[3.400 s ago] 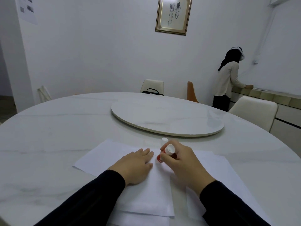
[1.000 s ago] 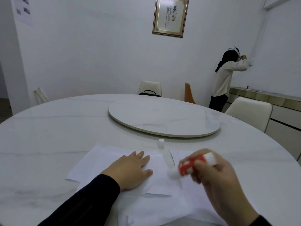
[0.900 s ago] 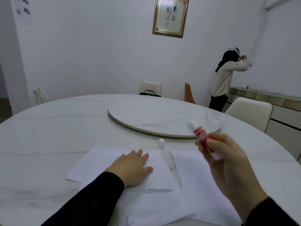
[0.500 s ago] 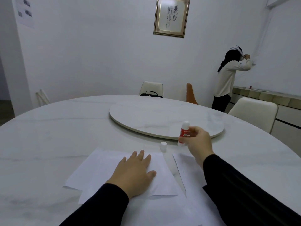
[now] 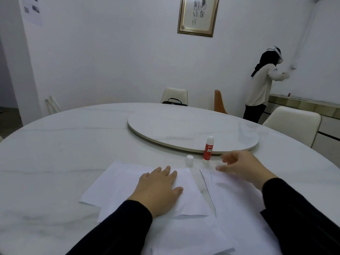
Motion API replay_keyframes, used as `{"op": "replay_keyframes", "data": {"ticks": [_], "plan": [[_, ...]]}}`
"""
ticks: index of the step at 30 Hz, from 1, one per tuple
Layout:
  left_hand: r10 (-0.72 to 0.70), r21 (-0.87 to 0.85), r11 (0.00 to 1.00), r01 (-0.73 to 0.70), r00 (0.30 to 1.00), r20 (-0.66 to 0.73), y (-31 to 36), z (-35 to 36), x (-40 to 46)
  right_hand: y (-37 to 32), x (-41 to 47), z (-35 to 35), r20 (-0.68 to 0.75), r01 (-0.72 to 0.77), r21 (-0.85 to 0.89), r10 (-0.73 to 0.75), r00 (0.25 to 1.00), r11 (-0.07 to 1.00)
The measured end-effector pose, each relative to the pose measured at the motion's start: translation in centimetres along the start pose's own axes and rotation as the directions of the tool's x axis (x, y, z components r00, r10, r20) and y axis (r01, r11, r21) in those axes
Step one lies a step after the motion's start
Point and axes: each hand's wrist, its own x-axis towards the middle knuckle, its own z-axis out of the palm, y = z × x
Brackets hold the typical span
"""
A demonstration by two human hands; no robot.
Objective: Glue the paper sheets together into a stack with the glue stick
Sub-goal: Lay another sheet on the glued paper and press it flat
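A red and white glue stick point(image 5: 208, 148) stands upright on the table just in front of the turntable, uncapped. Its white cap point(image 5: 189, 160) stands a little to its left. My left hand point(image 5: 159, 186) lies flat, fingers apart, on the left pile of white paper sheets point(image 5: 117, 183). A second pile of white sheets point(image 5: 237, 203) lies to the right, partly under my right arm. My right hand point(image 5: 244, 169) hovers open and blurred over the far edge of that pile, just right of the glue stick and apart from it.
The round marble table point(image 5: 55, 153) carries a raised turntable point(image 5: 193, 129) at its centre. Chairs point(image 5: 292, 124) stand around the far side. A person point(image 5: 263, 83) stands at the back right by a counter, facing the wall.
My right hand carried the glue stick from the sheets to the table near the turntable, stood it upright, let go and drew back toward the right pile. My left hand stayed flat on the paper.
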Motion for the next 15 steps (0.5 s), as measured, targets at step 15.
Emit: {"op": "replay_keyframes", "data": {"ticks": [15], "plan": [[-0.022,-0.289,0.957,0.002,0.998,-0.064,1.1,-1.6,-0.9,1.1,-3.8,-2.1,-0.015,0.114,-0.524,-0.143,0.990,0.844]]}}
